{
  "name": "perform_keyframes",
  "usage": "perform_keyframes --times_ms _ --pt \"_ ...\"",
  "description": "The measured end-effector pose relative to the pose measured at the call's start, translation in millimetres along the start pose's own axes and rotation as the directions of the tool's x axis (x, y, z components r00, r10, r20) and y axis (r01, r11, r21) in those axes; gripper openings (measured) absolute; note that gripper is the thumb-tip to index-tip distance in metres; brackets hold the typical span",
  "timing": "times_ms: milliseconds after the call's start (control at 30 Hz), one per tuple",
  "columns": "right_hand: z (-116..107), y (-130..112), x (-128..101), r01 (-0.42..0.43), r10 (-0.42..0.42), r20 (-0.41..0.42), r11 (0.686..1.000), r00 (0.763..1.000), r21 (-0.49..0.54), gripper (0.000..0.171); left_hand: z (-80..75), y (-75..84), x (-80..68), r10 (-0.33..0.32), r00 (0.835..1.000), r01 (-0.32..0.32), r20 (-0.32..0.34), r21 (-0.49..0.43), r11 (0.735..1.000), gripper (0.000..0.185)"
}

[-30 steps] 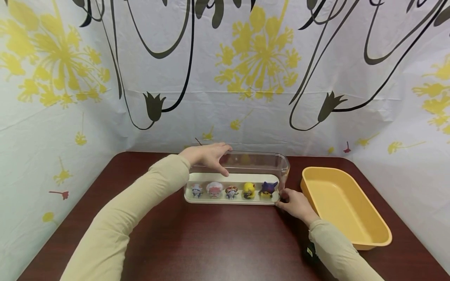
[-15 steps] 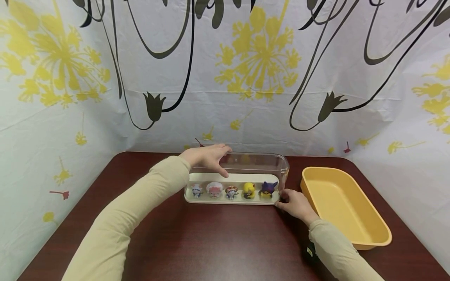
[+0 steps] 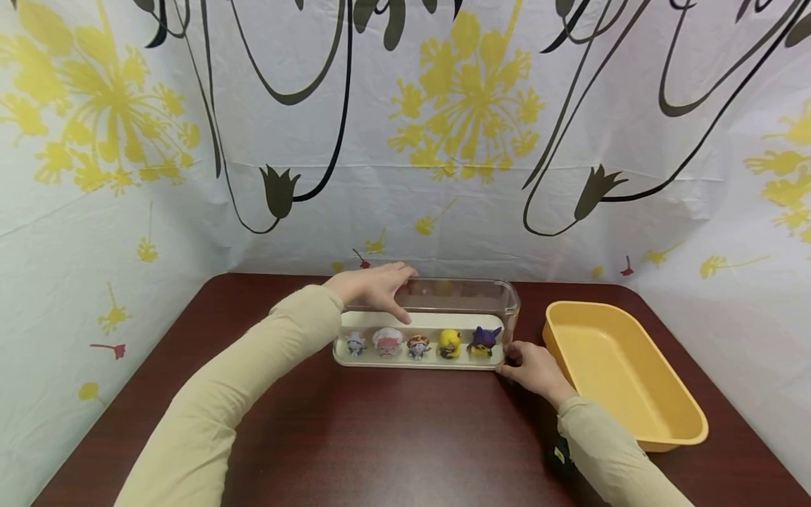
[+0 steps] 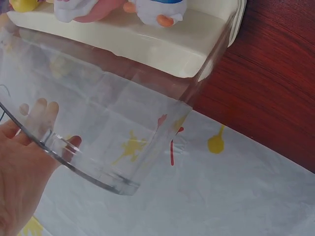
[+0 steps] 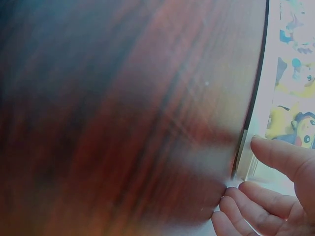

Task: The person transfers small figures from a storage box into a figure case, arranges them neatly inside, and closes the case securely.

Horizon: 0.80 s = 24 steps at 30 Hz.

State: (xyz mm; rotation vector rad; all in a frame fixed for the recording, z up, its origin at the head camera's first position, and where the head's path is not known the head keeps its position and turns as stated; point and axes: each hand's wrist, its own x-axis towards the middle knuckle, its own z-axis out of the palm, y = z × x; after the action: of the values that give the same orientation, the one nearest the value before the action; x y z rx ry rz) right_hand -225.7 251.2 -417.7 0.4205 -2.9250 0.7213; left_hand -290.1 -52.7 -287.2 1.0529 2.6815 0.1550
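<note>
Dark wood table [image 3: 393, 436], floral sheet behind. Display case sitting mid-table near the back edge: cream base [image 3: 418, 357] carrying five toy figures [image 3: 418, 346]. Left hand [image 3: 374, 285] is grasping the clear cover [image 3: 465, 299] along its top rim, tilting it. Right hand [image 3: 535, 367] is pinching the base's right end, bracing it. Step looks like moving the cover; next needs a straight, clean motion, base pinned. Yellow tray [image 3: 624, 370] waiting at the right edge.

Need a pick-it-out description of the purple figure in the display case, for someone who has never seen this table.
On the dark red table, left of the yellow tub, lies a long cream tray under a clear cover. Five small figures stand in a row on it. The purple figure is at the right end, beside the right hand, next to the yellow figure; it alone is purple with pointed ears.
</note>
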Motion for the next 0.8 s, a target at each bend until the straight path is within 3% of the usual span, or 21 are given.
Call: perform_keyframes --times_ms 333,800 --pt "-1.3 1.3 -1.7 -0.020 0.019 0.012 1.000 1.000 0.007 0.029 1.1 4.2 3.2 -0.028 1.000 0.028 0.009 0.046 0.999 0.084" --pt "-2.8 -1.4 -2.1 -0.031 0.031 0.023 0.999 0.999 0.010 0.031 3.6 1.5 3.8 0.000 1.000 -0.001 0.002 0.097 0.995 0.086"
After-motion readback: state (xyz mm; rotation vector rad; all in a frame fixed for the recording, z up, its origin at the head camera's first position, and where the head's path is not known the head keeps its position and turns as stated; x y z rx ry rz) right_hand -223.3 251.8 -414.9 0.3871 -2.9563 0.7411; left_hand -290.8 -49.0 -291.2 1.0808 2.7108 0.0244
